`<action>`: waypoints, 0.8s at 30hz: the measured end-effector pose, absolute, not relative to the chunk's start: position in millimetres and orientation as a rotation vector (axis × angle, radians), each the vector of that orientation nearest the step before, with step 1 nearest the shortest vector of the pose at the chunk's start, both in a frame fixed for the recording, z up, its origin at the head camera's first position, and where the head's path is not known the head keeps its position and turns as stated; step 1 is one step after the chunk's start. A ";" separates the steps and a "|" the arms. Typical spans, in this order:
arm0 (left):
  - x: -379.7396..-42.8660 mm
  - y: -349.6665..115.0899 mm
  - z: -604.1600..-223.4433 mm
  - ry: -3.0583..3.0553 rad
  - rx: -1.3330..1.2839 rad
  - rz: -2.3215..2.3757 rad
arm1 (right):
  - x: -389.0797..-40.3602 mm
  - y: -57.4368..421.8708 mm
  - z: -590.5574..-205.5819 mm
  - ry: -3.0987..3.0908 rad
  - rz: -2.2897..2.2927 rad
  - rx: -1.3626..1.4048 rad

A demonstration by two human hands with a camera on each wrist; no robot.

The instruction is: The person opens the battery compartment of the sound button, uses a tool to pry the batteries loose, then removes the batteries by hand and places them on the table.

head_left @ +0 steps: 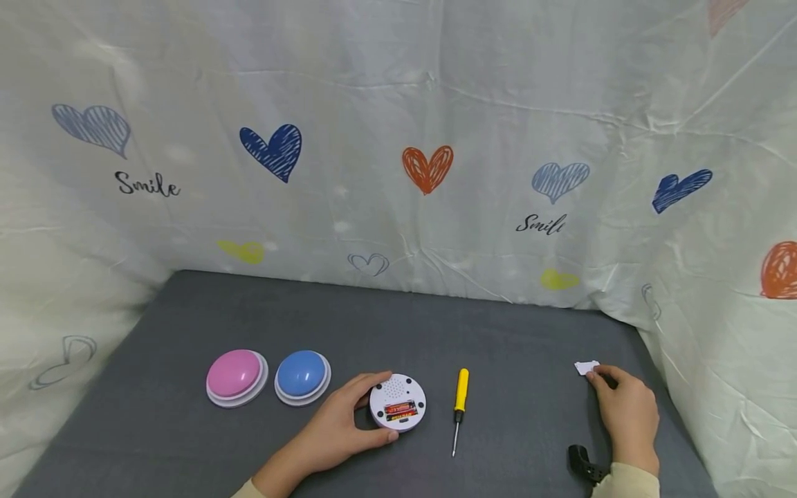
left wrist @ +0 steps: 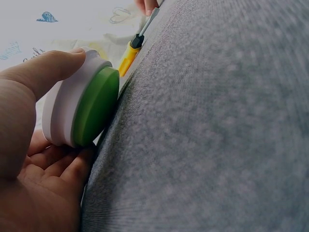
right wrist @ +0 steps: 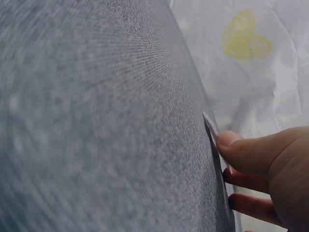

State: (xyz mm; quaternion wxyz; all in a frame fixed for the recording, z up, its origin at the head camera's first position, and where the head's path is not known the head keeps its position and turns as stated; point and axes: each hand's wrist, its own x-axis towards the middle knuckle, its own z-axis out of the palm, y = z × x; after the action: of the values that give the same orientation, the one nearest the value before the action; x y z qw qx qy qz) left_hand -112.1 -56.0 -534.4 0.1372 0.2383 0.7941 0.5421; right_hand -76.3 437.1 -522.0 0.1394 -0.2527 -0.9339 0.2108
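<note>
In the head view, my left hand [head_left: 339, 422] grips a round white buzzer button [head_left: 397, 387] by its sides, thumb at the near edge and fingers at the far one. Its underside faces up, with speaker holes and red-and-black batteries [head_left: 400, 411] in an uncovered compartment. The left wrist view shows its green dome [left wrist: 99, 106] turned toward the grey cloth. Far to the right, my right hand [head_left: 630, 411] pinches a small white battery cover [head_left: 585, 367] at its near edge. That cover appears edge-on between thumb and finger in the right wrist view, close over the cloth.
A yellow-handled screwdriver [head_left: 461, 394] lies between the hands, tip toward me. Left of the left hand stand a blue buzzer button [head_left: 301, 373] and a pink one [head_left: 234, 374], domes up. The grey-covered table [head_left: 373, 318] meets a white curtain printed with hearts [head_left: 349, 104].
</note>
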 end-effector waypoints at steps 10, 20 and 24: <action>-112.1 -56.3 -533.8 2.301 0.690 1.566 | -79.6 436.5 -524.2 -2.736 0.601 -0.694; -111.6 -57.0 -534.4 2.323 0.692 1.551 | -82.5 434.2 -521.6 -2.770 0.613 -0.715; -111.0 -57.4 -534.3 2.328 0.705 1.550 | -83.1 432.6 -519.8 -2.799 0.626 -0.743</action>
State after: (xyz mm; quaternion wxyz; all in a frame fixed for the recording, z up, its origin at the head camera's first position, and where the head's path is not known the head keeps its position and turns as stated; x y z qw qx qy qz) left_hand -111.0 -57.4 -534.3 0.1281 0.2424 0.8005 0.5329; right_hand -83.1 432.6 -519.8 0.0890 -0.2498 -0.9410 0.2104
